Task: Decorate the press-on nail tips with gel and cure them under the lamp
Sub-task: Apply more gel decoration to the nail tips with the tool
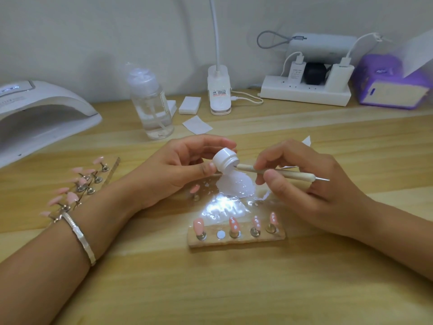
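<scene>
My left hand [178, 165] pinches a small white gel jar [224, 159], tilted with its mouth toward the right. My right hand [302, 174] holds a wooden dotting tool [276, 173], its tip at the jar's opening. Below them a clear holder strip [236, 238] carries several pink nail tips [234, 225] on metal pegs, some with white dots. One more tip on a peg [195, 192] stands on a clear sheet with a white gel patch [236, 184]. The white curing lamp [39, 116] sits at the far left.
Several more pink tips on pegs [79, 184] lie at the left by my wrist. A clear pump bottle [151, 102], white pads [189, 104], a desk lamp base [219, 90], a power strip [304, 90] and a purple tissue pack [391, 83] line the back.
</scene>
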A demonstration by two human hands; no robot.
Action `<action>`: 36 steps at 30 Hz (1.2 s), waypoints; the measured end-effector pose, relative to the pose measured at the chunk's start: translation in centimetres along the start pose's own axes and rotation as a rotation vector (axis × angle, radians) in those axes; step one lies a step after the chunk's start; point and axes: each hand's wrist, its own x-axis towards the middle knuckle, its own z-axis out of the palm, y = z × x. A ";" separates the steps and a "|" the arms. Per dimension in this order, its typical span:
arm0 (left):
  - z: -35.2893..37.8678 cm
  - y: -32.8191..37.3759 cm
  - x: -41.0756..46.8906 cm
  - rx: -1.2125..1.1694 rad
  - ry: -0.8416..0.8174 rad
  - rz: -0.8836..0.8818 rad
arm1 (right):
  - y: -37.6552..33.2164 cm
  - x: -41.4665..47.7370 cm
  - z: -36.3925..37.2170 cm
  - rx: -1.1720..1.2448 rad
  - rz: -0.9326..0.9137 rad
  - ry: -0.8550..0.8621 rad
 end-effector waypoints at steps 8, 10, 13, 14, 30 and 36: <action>0.0 -0.1 0.1 -0.013 -0.016 0.024 | 0.4 0.0 0.1 -0.033 -0.033 -0.014; 0.0 -0.2 0.1 -0.010 -0.017 0.031 | 0.4 0.0 0.1 -0.043 -0.032 -0.021; 0.0 -0.2 0.1 -0.011 -0.018 0.035 | 0.5 0.0 0.1 -0.046 -0.029 -0.031; 0.0 -0.2 0.1 -0.011 -0.017 0.037 | 0.5 0.0 0.1 -0.049 -0.027 -0.032; 0.2 -0.2 0.1 0.006 -0.016 0.059 | 0.2 0.0 0.0 -0.043 -0.035 -0.043; 0.3 0.0 0.0 0.030 -0.002 0.058 | 0.3 0.0 -0.1 -0.041 -0.032 -0.009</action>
